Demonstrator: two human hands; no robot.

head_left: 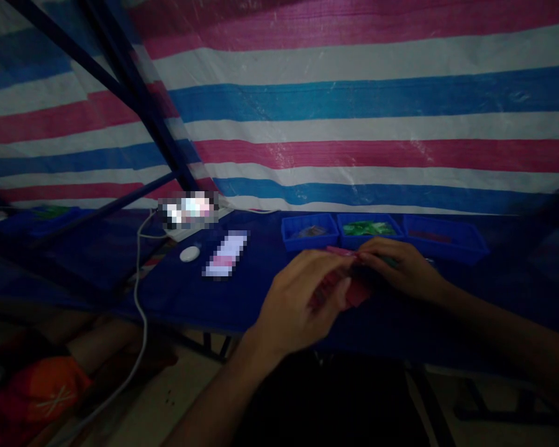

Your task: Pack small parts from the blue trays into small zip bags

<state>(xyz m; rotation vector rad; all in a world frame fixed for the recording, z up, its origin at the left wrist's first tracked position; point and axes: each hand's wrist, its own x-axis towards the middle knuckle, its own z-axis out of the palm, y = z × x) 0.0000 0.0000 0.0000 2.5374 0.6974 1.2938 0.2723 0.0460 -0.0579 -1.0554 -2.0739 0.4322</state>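
My left hand (pixel 293 304) is curled around a dark red, flat packet-like piece (pixel 358 292), held above the blue table; its exact kind is too dim to make out. At the top of this piece, by a pinkish edge, the fingers of my right hand (pixel 403 267) are pinched together. A bit of green (pixel 390 261) shows against the right hand, mostly hidden. Just behind the hands stands a blue tray with green wrapped pieces (pixel 368 228).
Left of that tray is a blue bin (pixel 309 232) with small dull pieces; to its right, a longer blue bin (pixel 447 239) holds dark reddish ones. A lit phone (pixel 227 253), a white round object (pixel 189 254) and a white cable (pixel 138 292) lie left. Another person's legs (pixel 97 347) are at lower left.
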